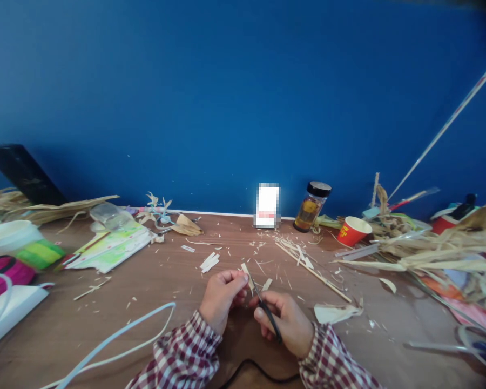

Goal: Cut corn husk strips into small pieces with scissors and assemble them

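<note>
The left hand [223,298] turns inward, thumb and bent index finger closed in a pinch, the other fingers curled below. Just beside it and slightly nearer the body, the right hand [287,321] curls in a grip, its lower fingers apparently folded, though partly hidden. The left forearm [182,354] and right forearm [332,359] slant inward behind the hands.

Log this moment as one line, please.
left hand: pinching pale strip | right hand: holding scissors | red cup: on table, right of jar
</note>
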A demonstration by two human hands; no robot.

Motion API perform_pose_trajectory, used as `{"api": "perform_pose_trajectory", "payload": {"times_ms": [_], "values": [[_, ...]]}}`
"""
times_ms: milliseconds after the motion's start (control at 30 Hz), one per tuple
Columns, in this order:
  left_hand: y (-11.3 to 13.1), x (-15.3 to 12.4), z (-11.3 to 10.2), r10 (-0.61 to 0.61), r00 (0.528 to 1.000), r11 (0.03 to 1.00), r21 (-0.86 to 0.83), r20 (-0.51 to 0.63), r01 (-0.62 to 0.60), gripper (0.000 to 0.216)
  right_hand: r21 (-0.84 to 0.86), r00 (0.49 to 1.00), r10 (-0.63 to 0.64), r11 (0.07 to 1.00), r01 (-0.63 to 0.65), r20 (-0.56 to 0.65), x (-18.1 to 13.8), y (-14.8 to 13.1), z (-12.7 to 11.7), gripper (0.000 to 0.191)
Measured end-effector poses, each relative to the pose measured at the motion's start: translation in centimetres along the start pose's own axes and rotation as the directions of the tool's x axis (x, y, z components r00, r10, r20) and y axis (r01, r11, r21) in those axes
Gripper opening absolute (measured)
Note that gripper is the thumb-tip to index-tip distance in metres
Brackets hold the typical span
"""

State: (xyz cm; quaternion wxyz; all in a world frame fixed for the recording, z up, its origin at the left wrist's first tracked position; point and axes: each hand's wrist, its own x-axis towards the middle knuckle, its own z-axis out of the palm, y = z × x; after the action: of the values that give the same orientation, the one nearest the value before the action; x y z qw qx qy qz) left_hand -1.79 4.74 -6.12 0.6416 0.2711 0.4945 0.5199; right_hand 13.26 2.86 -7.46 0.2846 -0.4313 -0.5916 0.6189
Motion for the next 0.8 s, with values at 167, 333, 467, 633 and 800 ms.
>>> {"api": "perform_pose_trajectory", "payload": {"times_ms": [167, 333, 467, 633, 800], "values": [[0.09, 0.07, 0.1, -0.001, 1.0, 1.0, 0.01, 0.006, 0.001, 0.024, -0.009, 1.0, -0.006, 1.0, 0.006, 0.001, 0.02, -0.15, 0.06, 0.036], [0.07, -0.02, 0.07, -0.017, 1.0, 1.0, 0.01, -0.006, 0.017, 0.022, -0.003, 1.0, 0.009, 1.0, -0.009, -0.006, -0.04, -0.2, 0.15, 0.035], [0.01, 0.11, -0.07, -0.015, 1.0, 1.0, 0.014, -0.009, 0.015, 0.02, 0.001, 1.0, 0.007, 1.0, -0.007, -0.015, -0.07, -0.1, 0.15, 0.033], [-0.25, 0.14, -0.06, -0.007, 1.0, 1.0, 0.028, 0.003, 0.007, 0.021, -0.016, 1.0, 0.0, 1.0, 0.0, -0.012, 0.04, 0.34, 0.03, 0.028], [-0.24, 0.36, -0.38, 0.022, 1.0, 0.997, 0.073, -0.017, -0.021, 0.022, 0.021, 0.997, -0.022, 1.0, 0.024, -0.071, 0.32, 0.45, -0.25, 0.03]]}}
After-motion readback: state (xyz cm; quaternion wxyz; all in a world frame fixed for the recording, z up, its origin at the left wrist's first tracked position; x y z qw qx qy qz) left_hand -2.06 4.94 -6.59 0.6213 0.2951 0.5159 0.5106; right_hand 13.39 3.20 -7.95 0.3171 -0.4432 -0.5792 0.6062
